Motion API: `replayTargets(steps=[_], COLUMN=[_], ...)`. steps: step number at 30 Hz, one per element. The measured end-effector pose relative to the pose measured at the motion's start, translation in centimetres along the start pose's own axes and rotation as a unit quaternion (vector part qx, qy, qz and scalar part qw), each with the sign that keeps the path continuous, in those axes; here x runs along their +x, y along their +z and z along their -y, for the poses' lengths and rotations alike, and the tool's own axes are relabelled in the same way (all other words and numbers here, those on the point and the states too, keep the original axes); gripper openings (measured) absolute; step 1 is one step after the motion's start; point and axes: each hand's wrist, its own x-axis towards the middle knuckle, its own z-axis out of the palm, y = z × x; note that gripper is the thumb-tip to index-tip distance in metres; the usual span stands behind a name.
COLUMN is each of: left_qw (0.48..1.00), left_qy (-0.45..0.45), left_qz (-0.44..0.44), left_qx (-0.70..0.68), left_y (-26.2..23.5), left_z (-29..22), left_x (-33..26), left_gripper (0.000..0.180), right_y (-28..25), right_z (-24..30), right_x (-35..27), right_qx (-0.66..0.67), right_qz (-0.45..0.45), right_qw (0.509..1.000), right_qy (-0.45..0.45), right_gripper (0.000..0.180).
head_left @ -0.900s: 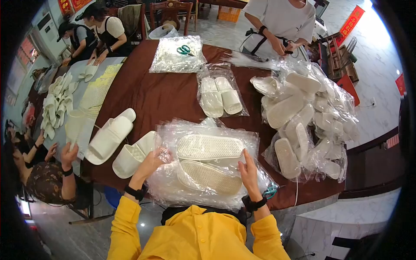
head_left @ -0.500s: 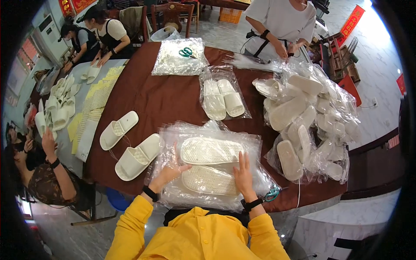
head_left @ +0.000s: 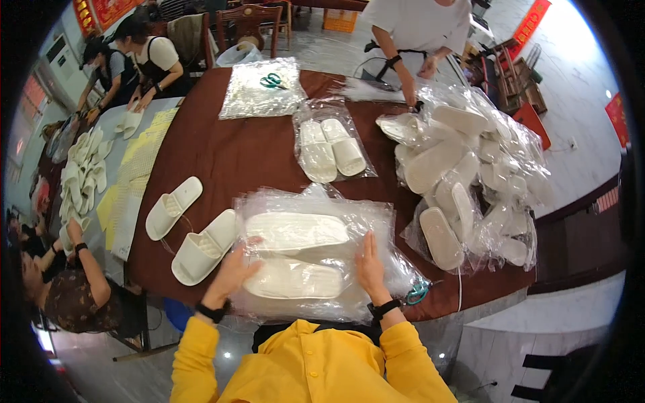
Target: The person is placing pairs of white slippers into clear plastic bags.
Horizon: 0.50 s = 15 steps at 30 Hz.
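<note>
Slippers flat; left hand angled inward; right hand straight-fingered.

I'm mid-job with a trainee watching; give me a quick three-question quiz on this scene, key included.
1. True or false: the right hand is clenched in a fist.
2. How many unbagged slippers lie on the left side of the brown cloth?
3. Fill in: ___ lie on the far stack of clear plastic.

Key:
1. False; its fingers are extended.
2. Two.
3. Green-handled scissors.
</note>
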Motion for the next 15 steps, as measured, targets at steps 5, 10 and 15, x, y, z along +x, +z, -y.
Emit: replayTargets(steps=[5, 10, 15], left_qw=[0.988, 0.952, 0.886], left_qy=[-0.015, -0.042, -0.058], left_qz=[-0.154, -0.295, -0.393], left_qx=[0.026, 0.063, 0.239], left_y=[-8.3, -16.1, -22.2], left_z=[5.4, 5.6, 12.4], left_x=[-3.8, -7.6, -9.1], left_gripper=[0.059, 0.052, 0.051], right_y=[0.3, -0.3, -0.8], right_z=[0.0, 0.5, 1.0], right_x=[0.1, -0.1, 0.2], right_qx=[0.003, -0.016, 0.010], right_qz=[0.006, 0.014, 0.013], right_qw=[1.000, 0.999, 1.000], right_qy=[0.008, 0.035, 0.016], right_gripper=[0.077, 0.079, 0.081])
